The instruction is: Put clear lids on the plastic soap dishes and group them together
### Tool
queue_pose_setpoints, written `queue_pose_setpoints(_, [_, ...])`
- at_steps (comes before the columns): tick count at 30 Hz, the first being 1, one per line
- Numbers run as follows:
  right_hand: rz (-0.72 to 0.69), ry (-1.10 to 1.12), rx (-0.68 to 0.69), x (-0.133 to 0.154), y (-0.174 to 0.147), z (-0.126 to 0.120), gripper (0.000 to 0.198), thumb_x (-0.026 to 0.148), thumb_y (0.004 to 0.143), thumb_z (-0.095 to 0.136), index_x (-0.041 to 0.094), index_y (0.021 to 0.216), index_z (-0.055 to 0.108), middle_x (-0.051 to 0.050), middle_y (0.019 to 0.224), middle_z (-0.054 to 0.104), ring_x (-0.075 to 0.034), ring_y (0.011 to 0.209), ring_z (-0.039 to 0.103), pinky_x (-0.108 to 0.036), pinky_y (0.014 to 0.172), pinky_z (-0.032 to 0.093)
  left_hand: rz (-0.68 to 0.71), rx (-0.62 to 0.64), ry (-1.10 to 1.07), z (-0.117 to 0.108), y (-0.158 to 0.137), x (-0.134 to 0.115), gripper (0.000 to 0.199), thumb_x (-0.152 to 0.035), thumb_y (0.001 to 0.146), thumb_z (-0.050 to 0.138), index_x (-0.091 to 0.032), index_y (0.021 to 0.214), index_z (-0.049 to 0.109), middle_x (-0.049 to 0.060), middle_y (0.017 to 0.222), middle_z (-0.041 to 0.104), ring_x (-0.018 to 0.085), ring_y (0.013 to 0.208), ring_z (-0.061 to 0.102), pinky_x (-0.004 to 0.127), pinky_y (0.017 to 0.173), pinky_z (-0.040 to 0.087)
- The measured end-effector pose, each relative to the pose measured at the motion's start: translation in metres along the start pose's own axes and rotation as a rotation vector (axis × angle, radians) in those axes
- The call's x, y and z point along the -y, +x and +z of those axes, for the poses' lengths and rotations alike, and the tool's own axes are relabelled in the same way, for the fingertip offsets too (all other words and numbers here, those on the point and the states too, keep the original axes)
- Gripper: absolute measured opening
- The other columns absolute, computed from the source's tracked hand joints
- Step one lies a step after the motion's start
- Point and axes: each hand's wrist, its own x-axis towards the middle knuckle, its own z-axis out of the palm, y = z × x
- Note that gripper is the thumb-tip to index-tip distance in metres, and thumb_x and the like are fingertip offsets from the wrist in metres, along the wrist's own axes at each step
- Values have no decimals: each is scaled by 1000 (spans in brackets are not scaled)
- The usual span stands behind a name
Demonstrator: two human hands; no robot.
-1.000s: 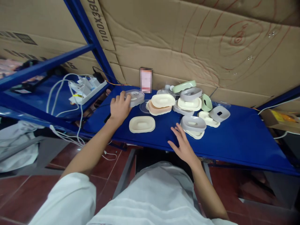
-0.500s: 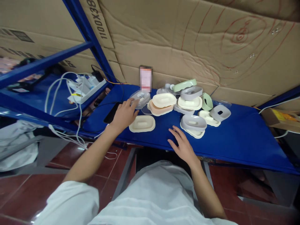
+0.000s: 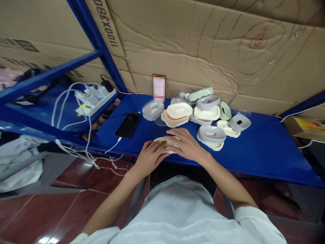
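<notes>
My left hand (image 3: 150,155) and my right hand (image 3: 185,145) both rest on a cream oval plastic tray (image 3: 162,140) at the near edge of the blue shelf (image 3: 259,149). The hands hide most of the tray. A clear plastic lid piece (image 3: 152,110) lies alone farther back, left of a pile of oval trays (image 3: 200,115) in cream, peach, grey and green. A grey tray on a cream one (image 3: 211,136) sits just right of my right hand.
A black phone (image 3: 128,125) on a white cable lies left of my hands. A power strip with plugs and cables (image 3: 93,97) sits on the lower left shelf. Cardboard sheets (image 3: 203,47) form the back wall. A blue rack post (image 3: 99,44) stands at the left.
My left hand let go of the clear lid piece and came back to the cream tray. My right hand moved left onto the same tray, which now sits nearer the front edge.
</notes>
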Motion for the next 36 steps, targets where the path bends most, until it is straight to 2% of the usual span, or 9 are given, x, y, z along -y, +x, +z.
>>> queue_pose_setpoints(5, [204, 176, -36, 15, -45, 9, 49, 48, 108, 61, 25, 151, 59, -13, 139, 73, -29, 126, 70, -50, 111, 53, 65, -161, -101, 3, 26, -2, 18, -33, 110, 57, -21, 114, 71, 8, 106, 81, 23, 95, 77, 37, 85, 55])
queue_pose_setpoints(12, [557, 241, -228, 10, -91, 7, 38, 40, 110, 54, 30, 146, 62, -8, 137, 75, -27, 120, 74, -43, 101, 62, -28, -188, -344, 32, 55, -25, 23, -32, 109, 59, -25, 128, 70, 10, 114, 77, 22, 106, 75, 38, 94, 61])
queue_pose_setpoints(17, [387, 128, -204, 8, -101, 9, 37, 23, 108, 53, 31, 141, 67, -8, 130, 76, -28, 121, 70, -48, 105, 56, 85, -170, -292, 27, 36, -24, 22, -20, 107, 60, -25, 124, 72, 9, 111, 77, 22, 104, 74, 40, 95, 59])
queue_pose_setpoints(21, [279, 104, -58, 8, -103, 11, 39, 19, 106, 56, 30, 142, 67, -9, 143, 71, -29, 134, 63, -52, 111, 50, 174, 17, -296, 15, 18, -14, 26, -39, 97, 78, -25, 119, 74, 11, 120, 75, 27, 115, 72, 45, 103, 57])
queue_pose_setpoints(23, [280, 128, -10, 9, -103, 12, 36, 30, 104, 65, 28, 141, 67, -10, 146, 69, -31, 139, 60, -54, 114, 48, 91, 3, -309, 10, 17, -5, 34, -44, 96, 78, -25, 125, 73, 12, 128, 73, 29, 122, 69, 47, 107, 56])
queue_pose_setpoints(25, [295, 146, 4, 10, -103, 11, 39, 39, 102, 71, 27, 139, 68, -11, 146, 69, -31, 141, 59, -55, 115, 48, -100, -111, -279, 7, 25, 10, 35, -40, 102, 69, -25, 134, 68, 12, 130, 72, 27, 121, 69, 45, 106, 57])
queue_pose_setpoints(28, [325, 143, -14, 11, -103, 12, 35, 39, 104, 68, 28, 137, 69, -11, 145, 69, -31, 142, 59, -55, 116, 48, -335, -215, -119, 5, 47, 38, 38, -35, 103, 64, -21, 139, 65, 16, 139, 65, 29, 121, 68, 47, 104, 59])
queue_pose_setpoints(32, [333, 107, -42, 12, -104, 17, 32, 37, 106, 64, 27, 136, 70, -11, 144, 70, -31, 142, 60, -55, 116, 50, -270, -26, 77, 3, 73, 69, 20, -30, 100, 66, -20, 114, 75, 19, 157, 53, 39, 145, 54, 58, 118, 49])
queue_pose_setpoints(36, [343, 100, -62, 12, -105, 20, 33, 36, 106, 65, 28, 138, 69, -11, 143, 71, -31, 142, 60, -56, 116, 52, -201, -43, -8, -13, 81, 75, 21, -31, 106, 55, -23, 116, 71, 15, 152, 58, 31, 146, 55, 52, 121, 48])
